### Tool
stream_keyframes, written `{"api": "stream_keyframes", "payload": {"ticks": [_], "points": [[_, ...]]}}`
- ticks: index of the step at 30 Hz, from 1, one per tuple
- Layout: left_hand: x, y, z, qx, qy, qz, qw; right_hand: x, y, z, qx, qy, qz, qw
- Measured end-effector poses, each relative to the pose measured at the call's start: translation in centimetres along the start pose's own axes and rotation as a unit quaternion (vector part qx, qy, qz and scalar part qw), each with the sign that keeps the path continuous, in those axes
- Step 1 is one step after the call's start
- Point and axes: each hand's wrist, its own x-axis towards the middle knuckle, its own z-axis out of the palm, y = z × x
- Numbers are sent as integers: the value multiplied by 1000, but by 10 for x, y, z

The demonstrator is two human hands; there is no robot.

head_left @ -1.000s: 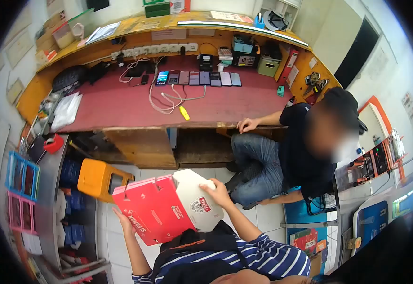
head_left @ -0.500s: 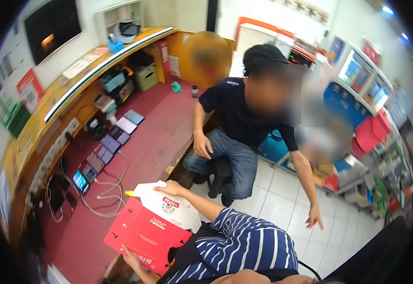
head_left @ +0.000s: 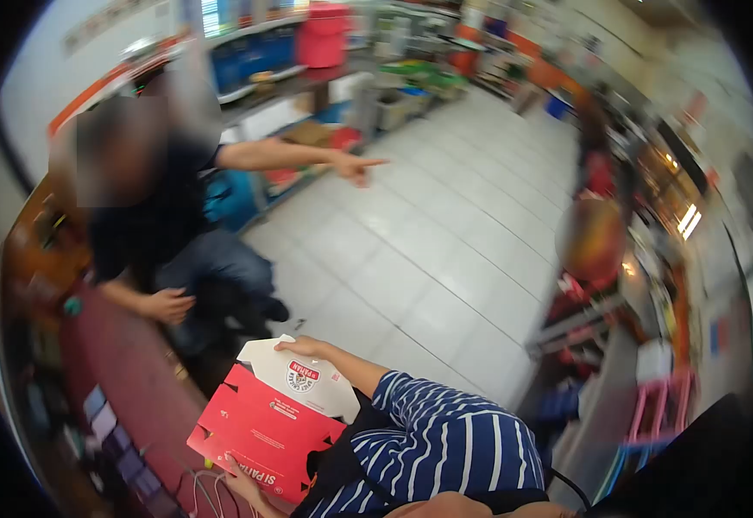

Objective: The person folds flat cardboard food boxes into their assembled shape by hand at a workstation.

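A red and white printed cardboard food box (head_left: 260,423), seemingly folded flat, is held low in front of my body. My right hand (head_left: 303,346), below a striped sleeve, pinches the upper edge of its white flap. At the lower left edge my left hand (head_left: 242,483) grips the red panel, thumb over the printed face. The fingers behind the cardboard are hidden. Both hands sit close to the edge of the red-topped counter.
A seated co-worker in dark clothes points with an outstretched hand (head_left: 359,166). Several phones (head_left: 116,436) and white cables (head_left: 208,488) lie on the red counter (head_left: 109,345). White floor tiles (head_left: 419,259) stretch ahead; a pink stool (head_left: 665,406) stands at right.
My view has swung right, so the counter and co-worker now appear farther left. The co-worker's arm has risen from pointing down to pointing outward. Both my hands keep their hold on the box.
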Motion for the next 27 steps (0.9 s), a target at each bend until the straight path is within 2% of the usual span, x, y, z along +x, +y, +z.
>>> {"api": "stream_keyframes", "payload": {"ticks": [1, 3, 4, 7, 8, 9, 11, 13, 14, 15, 16, 17, 18, 19, 21, 25, 27], "points": [[58, -4, -12, 0, -61, 4, 998, 6, 0, 23, 50, 38, 23, 998], [108, -19, -26, 4, -158, 24, 987, -5, 37, 45, 111, 95, 72, 987], [125, -21, -19, 7, -187, 59, 980, -2, 56, 53, 140, 104, 100, 980], [177, -31, -5, 23, -267, 62, 961, 23, 103, 72, 147, 196, 115, 963], [166, 5, 10, 29, -270, 79, 959, 16, 96, 52, 177, 197, 105, 959], [174, 14, 14, 59, -278, 102, 953, 16, 100, 56, 199, 199, 101, 954], [187, 20, 22, 80, -278, 135, 948, 7, 105, 59, 225, 222, 93, 944], [205, -12, 34, 76, -279, 172, 941, -4, 105, 57, 232, 229, 88, 941], [213, -26, 39, 64, -276, 172, 944, 1, 110, 56, 183, 265, 92, 942], [215, -34, 42, 94, -263, 135, 951, 7, 119, 50, 208, 214, 137, 945], [214, -37, 44, 126, -244, 91, 957, -26, 69, 48, 206, 185, 155, 948], [209, -36, 48, 147, -232, 97, 957, -6, 99, 44, 157, 239, 148, 947], [165, 22, 47, 204, -222, 125, 945, -16, 83, 41, 168, 242, 164, 941], [173, 12, 55, 228, -220, 130, 939, 32, 151, 24, 213, 205, 114, 949], [172, 16, 62, 267, -176, 201, 926, 24, 129, 20, 261, 184, 42, 947], [155, 35, 100, 206, -171, 139, 953, 35, 130, -21, 245, 195, 109, 943], [163, 26, 104, 207, -132, 163, 956, 43, 106, -27, 245, 159, 123, 949]]}}
